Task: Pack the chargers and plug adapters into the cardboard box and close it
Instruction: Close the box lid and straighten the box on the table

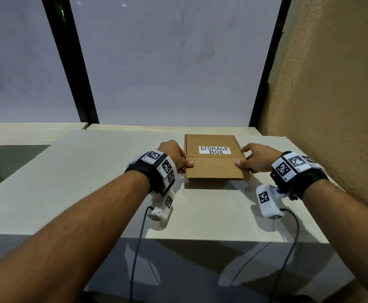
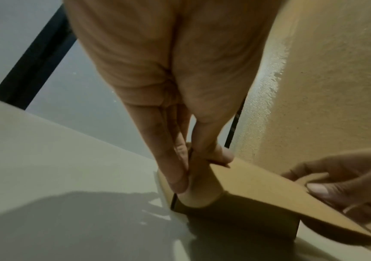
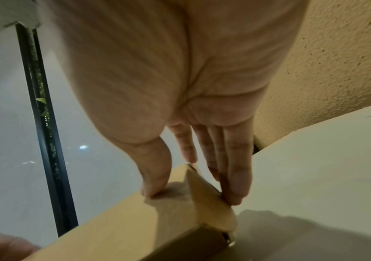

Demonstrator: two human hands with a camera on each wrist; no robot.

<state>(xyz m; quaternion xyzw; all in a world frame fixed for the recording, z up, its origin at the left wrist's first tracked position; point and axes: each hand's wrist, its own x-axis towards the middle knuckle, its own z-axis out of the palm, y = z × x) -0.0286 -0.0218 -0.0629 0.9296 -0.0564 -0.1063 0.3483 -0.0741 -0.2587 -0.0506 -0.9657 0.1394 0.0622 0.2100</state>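
Note:
The brown cardboard box point(image 1: 214, 166) with a white STORAGE BOX label point(image 1: 215, 150) lies on the table, its lid down and the front flap jutting toward me. My left hand point(image 1: 182, 162) pinches the lid's left front corner, thumb on top, fingers along the side tab point(image 2: 202, 190). My right hand point(image 1: 252, 162) pinches the right front corner the same way, its fingers point(image 3: 233, 185) flat against the side tab point(image 3: 211, 204). In the left wrist view the lid point(image 2: 269, 187) slopes above the dark box front. No chargers or adapters show; the box's inside is hidden.
The box sits at the back right of a white table point(image 1: 91, 171). A rough tan wall point(image 1: 331, 84) rises close on the right. Frosted window panes with black frames point(image 1: 76, 73) stand behind. Black cables point(image 1: 139, 237) hang from the wrist cameras over the table's near edge.

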